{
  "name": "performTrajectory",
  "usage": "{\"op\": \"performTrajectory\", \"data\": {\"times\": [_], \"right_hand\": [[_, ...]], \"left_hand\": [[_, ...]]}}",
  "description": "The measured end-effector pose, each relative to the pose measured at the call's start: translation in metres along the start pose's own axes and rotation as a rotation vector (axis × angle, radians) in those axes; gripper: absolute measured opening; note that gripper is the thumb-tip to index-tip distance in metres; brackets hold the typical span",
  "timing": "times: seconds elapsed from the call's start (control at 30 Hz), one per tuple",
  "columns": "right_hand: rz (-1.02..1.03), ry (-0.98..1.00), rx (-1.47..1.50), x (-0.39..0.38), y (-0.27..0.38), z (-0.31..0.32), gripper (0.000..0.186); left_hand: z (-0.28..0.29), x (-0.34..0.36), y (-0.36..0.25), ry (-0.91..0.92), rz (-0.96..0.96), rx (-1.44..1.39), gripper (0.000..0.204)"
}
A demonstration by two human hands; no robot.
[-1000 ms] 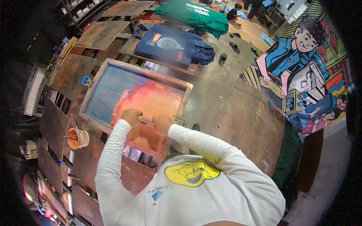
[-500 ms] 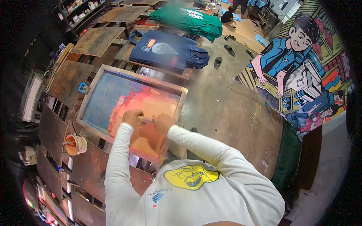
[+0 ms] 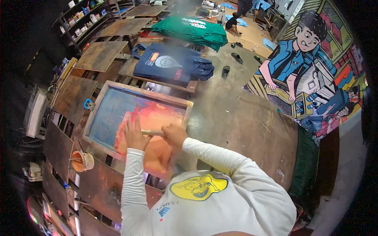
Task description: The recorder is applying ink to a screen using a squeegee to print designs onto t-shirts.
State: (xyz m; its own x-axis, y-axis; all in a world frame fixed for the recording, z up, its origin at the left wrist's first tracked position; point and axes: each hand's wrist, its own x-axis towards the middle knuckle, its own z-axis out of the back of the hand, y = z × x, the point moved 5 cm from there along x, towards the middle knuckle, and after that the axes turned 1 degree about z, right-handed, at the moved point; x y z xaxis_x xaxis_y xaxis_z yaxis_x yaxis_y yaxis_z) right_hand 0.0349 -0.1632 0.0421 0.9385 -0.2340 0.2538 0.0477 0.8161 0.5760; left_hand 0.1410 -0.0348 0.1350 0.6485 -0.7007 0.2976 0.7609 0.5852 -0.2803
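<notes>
A wooden-framed printing screen (image 3: 105,109) lies in front of me, blue mesh on the left, red and orange ink across the right. My right hand (image 3: 173,135) is closed round the right end of a pale squeegee handle (image 3: 153,132) over the inked area. Beside the handle's left end, my left hand (image 3: 135,131) has its fingers stretched out and apart, its lower part touching the handle. The squeegee's blade is hidden. An ink bucket (image 3: 82,161) with a stick in it stands left of the screen.
Printing boards (image 3: 61,147) line the left. Behind the screen lie navy bags (image 3: 165,65) and green shirts (image 3: 185,29). A shelf of containers (image 3: 84,21) is at back left. A person (image 3: 231,24) crouches at the back, another (image 3: 244,8) stands. Slippers (image 3: 225,71) lie beside a painted wall (image 3: 299,70).
My left hand's fingers have uncurled from the handle and now stretch forward. My right hand, still gripping, sits slightly further right. The scene has shifted lower in the picture.
</notes>
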Motion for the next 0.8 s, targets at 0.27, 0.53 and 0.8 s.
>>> {"op": "performTrajectory", "data": {"times": [0.27, 0.53, 0.8], "right_hand": [[-0.131, -0.299, 0.183, -0.040, -0.088, 0.090, 0.028], [-0.371, -0.348, 0.379, -0.094, -0.153, 0.156, 0.033], [-0.484, -0.537, 0.611, -0.102, -0.211, 0.207, 0.036]], "left_hand": [[-0.017, -0.005, -0.053, -0.328, 0.050, -0.410, 0.063], [-0.072, 0.027, -0.083, -0.237, 0.098, -0.486, 0.041], [-0.107, 0.087, -0.167, -0.230, 0.003, -0.604, 0.034]]}}
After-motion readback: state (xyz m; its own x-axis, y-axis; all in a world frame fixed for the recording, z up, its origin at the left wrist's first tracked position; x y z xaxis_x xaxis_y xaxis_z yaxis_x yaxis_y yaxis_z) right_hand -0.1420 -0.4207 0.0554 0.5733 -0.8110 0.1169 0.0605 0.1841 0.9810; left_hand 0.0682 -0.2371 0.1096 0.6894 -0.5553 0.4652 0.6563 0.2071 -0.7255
